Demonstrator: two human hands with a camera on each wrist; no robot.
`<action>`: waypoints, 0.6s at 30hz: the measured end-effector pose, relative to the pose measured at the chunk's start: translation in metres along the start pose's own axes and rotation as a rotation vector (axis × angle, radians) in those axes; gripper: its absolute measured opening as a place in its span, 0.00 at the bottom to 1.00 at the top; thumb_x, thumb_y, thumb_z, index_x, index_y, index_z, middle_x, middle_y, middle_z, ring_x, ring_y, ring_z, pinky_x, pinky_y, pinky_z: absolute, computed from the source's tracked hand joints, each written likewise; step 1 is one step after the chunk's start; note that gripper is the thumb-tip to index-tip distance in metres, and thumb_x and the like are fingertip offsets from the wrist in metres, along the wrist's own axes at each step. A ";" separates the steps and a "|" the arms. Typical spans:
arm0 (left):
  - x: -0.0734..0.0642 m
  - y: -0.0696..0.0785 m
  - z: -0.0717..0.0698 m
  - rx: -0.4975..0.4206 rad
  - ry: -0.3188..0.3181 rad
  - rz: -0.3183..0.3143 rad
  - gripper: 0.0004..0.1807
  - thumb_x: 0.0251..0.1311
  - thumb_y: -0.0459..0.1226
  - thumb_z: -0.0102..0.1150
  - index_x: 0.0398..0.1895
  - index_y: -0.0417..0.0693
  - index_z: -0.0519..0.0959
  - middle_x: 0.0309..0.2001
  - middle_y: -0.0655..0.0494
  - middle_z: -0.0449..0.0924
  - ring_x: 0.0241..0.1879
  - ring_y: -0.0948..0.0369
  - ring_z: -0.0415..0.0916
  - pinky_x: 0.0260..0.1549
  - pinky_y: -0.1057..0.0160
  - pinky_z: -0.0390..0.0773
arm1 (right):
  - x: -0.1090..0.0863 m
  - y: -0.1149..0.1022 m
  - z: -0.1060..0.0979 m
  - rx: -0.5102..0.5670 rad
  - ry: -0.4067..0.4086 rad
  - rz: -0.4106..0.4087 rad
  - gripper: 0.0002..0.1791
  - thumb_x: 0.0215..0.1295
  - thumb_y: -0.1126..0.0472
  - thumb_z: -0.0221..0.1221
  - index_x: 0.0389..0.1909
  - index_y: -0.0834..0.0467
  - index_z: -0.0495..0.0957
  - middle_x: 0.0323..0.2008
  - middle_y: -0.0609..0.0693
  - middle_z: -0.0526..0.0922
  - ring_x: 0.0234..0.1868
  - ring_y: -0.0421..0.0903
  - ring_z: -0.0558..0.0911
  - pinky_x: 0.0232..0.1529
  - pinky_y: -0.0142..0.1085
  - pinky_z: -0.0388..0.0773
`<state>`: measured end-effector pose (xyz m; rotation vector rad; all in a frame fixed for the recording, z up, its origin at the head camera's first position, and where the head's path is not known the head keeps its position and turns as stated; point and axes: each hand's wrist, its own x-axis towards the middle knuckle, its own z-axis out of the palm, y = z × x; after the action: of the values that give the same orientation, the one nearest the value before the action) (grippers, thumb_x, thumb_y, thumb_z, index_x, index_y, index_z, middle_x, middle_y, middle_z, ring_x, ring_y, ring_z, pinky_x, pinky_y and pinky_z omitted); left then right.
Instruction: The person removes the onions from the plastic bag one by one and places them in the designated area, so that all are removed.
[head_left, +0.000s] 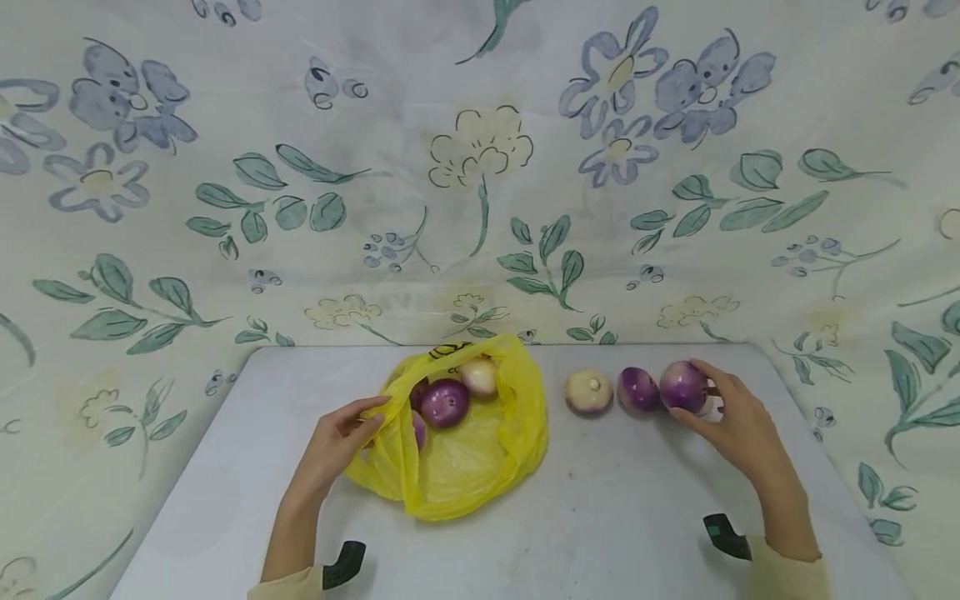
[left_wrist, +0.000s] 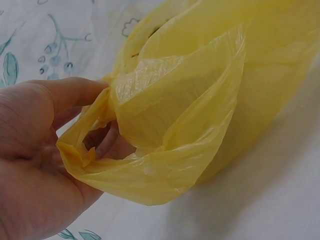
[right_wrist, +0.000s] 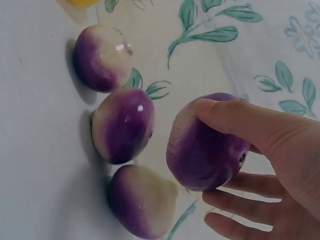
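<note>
Head view shows a translucent yellow plastic bag (head_left: 461, 492), its mouth agape, on a smooth white tabletop (head_left: 585, 508). At the bag's left rim, the left hand (head_left: 335, 442) pinches a fold of the film between thumb and fingers; the left wrist view shows the crumpled edge caught in that grip.

Well to the right of the bag, the right hand (head_left: 738, 421) has its thumb and fingers bent around a glossy, round purple-and-white vegetable (head_left: 682, 386), spread only as far as its width. The right wrist view shows a gap between it and three others, which rest in a row leading away from the bag: nearest the bag a pale-topped, purple-sided vegetable (head_left: 588, 392), then a squat purple vegetable with a cream end (head_left: 637, 390), then a cream-and-purple pointed vegetable (right_wrist: 142, 202), mostly hidden behind the held one from the head.

Inside the bag sit a shiny deep-purple round vegetable (head_left: 446, 403), a creamy white one (head_left: 480, 377) behind it and a pinkish-purple one (head_left: 418, 429) partly covered by the left rim. Beyond the bag hangs a cream cloth printed with blue flowers and green leaves (head_left: 450, 200).
</note>
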<state>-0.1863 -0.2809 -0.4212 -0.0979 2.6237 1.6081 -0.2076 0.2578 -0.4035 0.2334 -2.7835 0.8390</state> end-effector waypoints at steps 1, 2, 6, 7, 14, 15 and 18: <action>0.000 0.000 0.000 0.000 0.000 -0.001 0.21 0.69 0.46 0.56 0.63 0.51 0.75 0.64 0.47 0.73 0.45 0.61 0.77 0.42 0.73 0.80 | -0.001 0.002 -0.001 -0.006 0.003 -0.001 0.44 0.56 0.49 0.70 0.71 0.56 0.62 0.59 0.70 0.72 0.50 0.68 0.79 0.45 0.63 0.78; 0.000 0.000 0.000 0.000 0.000 0.001 0.22 0.69 0.46 0.56 0.63 0.51 0.75 0.64 0.47 0.73 0.45 0.61 0.76 0.42 0.73 0.80 | -0.001 0.003 -0.003 -0.013 0.006 0.001 0.44 0.56 0.49 0.70 0.71 0.56 0.62 0.58 0.70 0.72 0.51 0.68 0.79 0.45 0.63 0.78; 0.000 0.000 -0.001 0.002 0.003 -0.001 0.22 0.69 0.46 0.56 0.63 0.51 0.75 0.64 0.47 0.73 0.45 0.60 0.76 0.42 0.73 0.80 | -0.003 0.012 -0.010 -0.039 0.031 -0.002 0.44 0.55 0.52 0.71 0.71 0.56 0.62 0.57 0.71 0.72 0.49 0.69 0.78 0.43 0.63 0.78; 0.000 0.000 -0.001 0.001 0.002 0.000 0.22 0.69 0.46 0.56 0.63 0.51 0.75 0.64 0.47 0.73 0.45 0.60 0.76 0.42 0.73 0.80 | -0.003 0.015 -0.011 -0.043 0.039 -0.003 0.44 0.55 0.53 0.71 0.70 0.57 0.62 0.56 0.72 0.72 0.49 0.69 0.78 0.43 0.64 0.78; 0.000 0.001 0.000 -0.014 -0.003 0.020 0.21 0.69 0.45 0.56 0.63 0.50 0.76 0.63 0.46 0.74 0.44 0.62 0.77 0.41 0.73 0.80 | -0.001 0.039 -0.019 -0.087 0.069 0.015 0.44 0.53 0.56 0.72 0.69 0.61 0.62 0.54 0.74 0.72 0.48 0.69 0.77 0.39 0.62 0.79; 0.000 0.001 0.000 -0.017 -0.004 0.021 0.21 0.69 0.45 0.56 0.62 0.49 0.76 0.63 0.46 0.74 0.43 0.63 0.77 0.41 0.73 0.80 | 0.000 0.041 -0.020 -0.092 0.068 0.021 0.44 0.53 0.56 0.72 0.69 0.61 0.62 0.53 0.74 0.73 0.48 0.70 0.77 0.39 0.62 0.79; -0.001 0.001 0.000 -0.022 -0.009 0.027 0.21 0.69 0.44 0.55 0.63 0.48 0.75 0.63 0.45 0.73 0.43 0.64 0.77 0.41 0.73 0.81 | 0.002 0.050 -0.020 -0.099 0.052 0.048 0.44 0.54 0.55 0.72 0.69 0.62 0.62 0.53 0.75 0.73 0.48 0.71 0.77 0.41 0.64 0.77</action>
<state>-0.1858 -0.2807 -0.4203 -0.0563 2.6122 1.6411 -0.2165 0.3094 -0.4132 0.1264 -2.7826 0.7057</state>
